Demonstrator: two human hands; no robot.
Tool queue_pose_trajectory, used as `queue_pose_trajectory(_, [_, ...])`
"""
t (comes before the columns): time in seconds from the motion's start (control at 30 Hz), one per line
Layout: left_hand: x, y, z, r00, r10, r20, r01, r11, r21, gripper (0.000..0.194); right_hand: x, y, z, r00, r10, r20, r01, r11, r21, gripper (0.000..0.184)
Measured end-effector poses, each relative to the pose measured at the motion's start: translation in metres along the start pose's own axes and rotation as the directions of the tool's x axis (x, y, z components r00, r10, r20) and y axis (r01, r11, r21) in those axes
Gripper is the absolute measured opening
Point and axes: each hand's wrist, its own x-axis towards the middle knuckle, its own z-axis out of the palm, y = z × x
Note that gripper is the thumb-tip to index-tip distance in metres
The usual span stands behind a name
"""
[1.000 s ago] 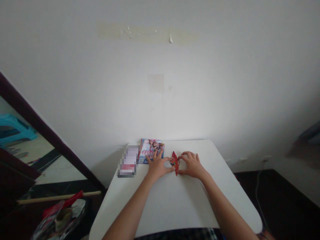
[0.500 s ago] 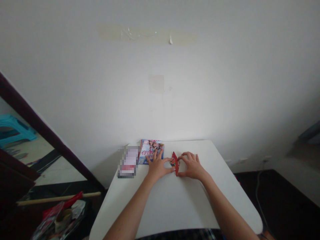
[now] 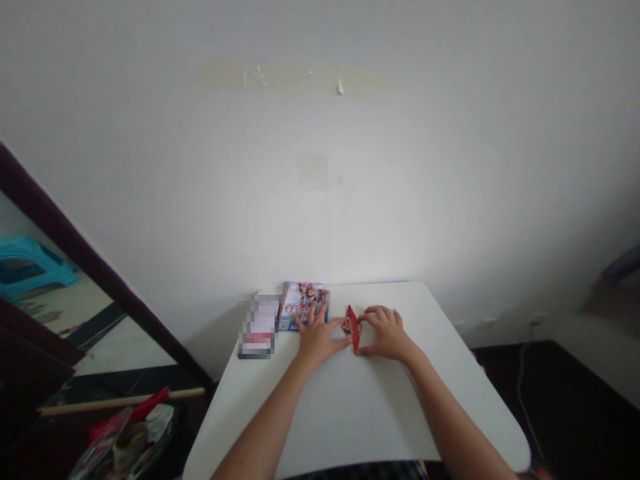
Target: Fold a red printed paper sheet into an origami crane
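Observation:
A small piece of folded paper (image 3: 355, 331), red along its raised middle and brightly printed at the sides, lies on the white table between my hands. My left hand (image 3: 316, 335) has thumb and forefinger at its left edge, with the other fingers spread over a booklet. From the right, my right hand (image 3: 384, 333) grips it with the forefinger near the upper part and the thumb at the lower end. That booklet (image 3: 295, 293), with a printed blue and pink cover, lies at the back of the table, partly under my left fingers.
A blurred-out phone (image 3: 259, 327) lies left of the booklet on the white table (image 3: 360, 420). The wall (image 3: 430, 167) stands right behind the table. On the floor at left are a wooden stick (image 3: 125, 401) and a bag of odds and ends (image 3: 133, 443); a blue stool (image 3: 37, 263) appears beyond the dark frame.
My hands keep their hold on the folded paper with almost no movement. The whole view has shifted slightly, so everything sits a little lower in the picture.

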Motion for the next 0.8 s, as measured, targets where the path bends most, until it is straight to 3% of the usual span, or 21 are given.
queue_pose_trajectory(0.27, [0.000,-0.001,0.005,0.998,-0.009,-0.056,0.009,1.000,-0.007,0.061,0.003,0.004,-0.001,1.000,0.001,-0.019,-0.001,1.000,0.005,0.070])
queue_pose_trajectory(0.53, [-0.001,0.001,0.001,0.998,-0.013,-0.069,0.009,0.998,-0.062,0.040,0.006,0.006,0.000,0.995,-0.011,-0.095,0.019,0.996,0.084,0.028])
queue_pose_trajectory(0.8, [0.001,0.002,0.000,0.995,-0.028,-0.095,0.021,0.997,-0.078,0.021,0.015,0.014,0.012,0.985,-0.067,-0.158,0.086,0.989,0.117,0.013])
